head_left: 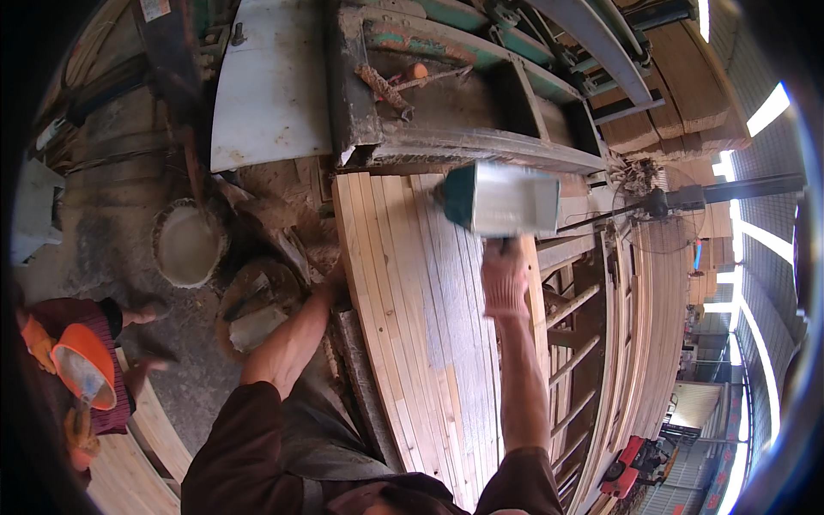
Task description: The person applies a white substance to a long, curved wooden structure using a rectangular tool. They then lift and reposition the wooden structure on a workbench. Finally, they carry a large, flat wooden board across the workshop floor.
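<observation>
Head view shows the right hand (505, 281) closed around the handle of a blurred mallet (500, 199) with a green and silvery head, raised over the panel of wooden slats (412, 318); the left hand (333, 285) rests at the panel's left edge, its grip impossible to tell; a pale bucket (187, 245) stands well to the left; another person in orange (77, 378) crouches at the far left.

I see a big mallet (502, 199) with a blocky head, green at its left end and pale grey along the side, blurred and lying crosswise over the far end of the glued slat panel (412, 326). That panel is pale wood strips packed edge to edge, flat, partly smeared grey with glue beneath the mallet.
</observation>
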The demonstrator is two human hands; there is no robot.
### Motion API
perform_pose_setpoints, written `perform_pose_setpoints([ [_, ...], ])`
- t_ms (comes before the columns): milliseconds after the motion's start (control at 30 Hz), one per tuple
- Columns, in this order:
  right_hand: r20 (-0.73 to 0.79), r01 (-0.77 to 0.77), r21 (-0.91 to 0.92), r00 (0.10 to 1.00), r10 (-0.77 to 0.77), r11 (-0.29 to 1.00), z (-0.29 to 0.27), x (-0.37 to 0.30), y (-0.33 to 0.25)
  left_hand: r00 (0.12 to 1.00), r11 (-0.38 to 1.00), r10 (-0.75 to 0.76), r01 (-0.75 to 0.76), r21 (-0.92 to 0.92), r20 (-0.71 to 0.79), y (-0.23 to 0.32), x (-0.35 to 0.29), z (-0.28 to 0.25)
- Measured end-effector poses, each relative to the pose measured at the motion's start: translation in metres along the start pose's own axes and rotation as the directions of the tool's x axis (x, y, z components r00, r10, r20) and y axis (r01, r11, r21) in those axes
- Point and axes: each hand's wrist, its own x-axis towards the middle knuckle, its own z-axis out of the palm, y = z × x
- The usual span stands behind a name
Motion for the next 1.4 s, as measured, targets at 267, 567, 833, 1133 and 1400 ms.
perform_pose_setpoints([
  [267, 0.018, 0.094, 0.063, 0.995, -0.096, 0.994, -0.002, -0.012, 0.029, 0.995, 0.968, -0.084, 0.069, -0.241, -0.051, 0.016, -0.016, 0.002],
  [567, 0.28, 0.017, 0.093, 0.959, -0.043, 0.996, -0.103, -0.22, 0.105, 0.99, 0.897, -0.141, 0.139, -0.42, 0.026, 0.012, -0.014, 0.006],
  [833, -0.008, 0.194, 0.121, 0.981, -0.195, 0.974, 0.029, -0.033, -0.026, 0.98, 0.933, -0.158, 0.11, -0.342, -0.118, 0.013, -0.013, 0.007],
  [1133, 0.33, 0.068, 0.248, 0.932, -0.151, 0.966, -0.04, -0.167, 0.013, 0.997, 0.844, -0.07, 0.077, -0.53, 0.033, 0.023, -0.022, -0.033],
  [1400, 0.416, 0.142, 0.136, 0.89, -0.187, 0.98, -0.028, -0.152, -0.019, 0.996, 0.899, -0.081, 0.061, -0.434, -0.026, 0.02, -0.029, -0.035],
])
